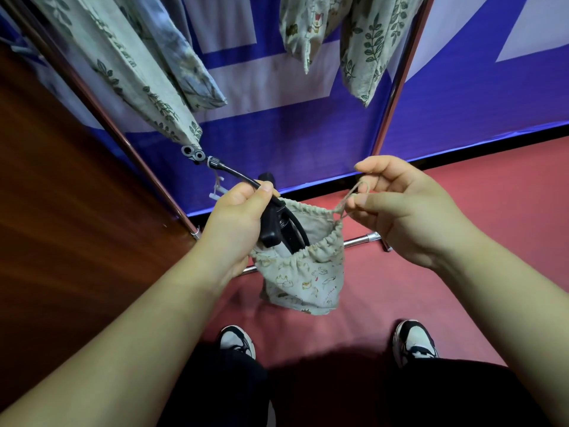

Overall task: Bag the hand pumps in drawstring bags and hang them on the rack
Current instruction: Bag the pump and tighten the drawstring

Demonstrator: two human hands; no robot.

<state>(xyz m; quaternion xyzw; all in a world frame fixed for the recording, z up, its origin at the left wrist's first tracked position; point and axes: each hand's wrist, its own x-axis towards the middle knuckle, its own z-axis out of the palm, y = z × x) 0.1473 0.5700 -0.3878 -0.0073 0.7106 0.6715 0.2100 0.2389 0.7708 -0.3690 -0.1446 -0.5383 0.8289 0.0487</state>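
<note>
Pump part-bagged; both hands engaged.
Shoes (237, 340) stand on the red floor (462, 272) below the bag (304, 278). Left hand (237, 217) grips the pump (272, 229), which stands in the bag's mouth. Right hand (400, 208), right of the bag, pinches its cord (351, 198). The rack (397, 78) stands behind the bag, with hung bags (375, 41) above.

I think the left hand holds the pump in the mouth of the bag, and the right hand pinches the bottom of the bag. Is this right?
Not quite. The right hand pinches the drawstring, not the bottom of the bag. The left hand does hold the pump in the bag's mouth. The head view shows it.
</note>
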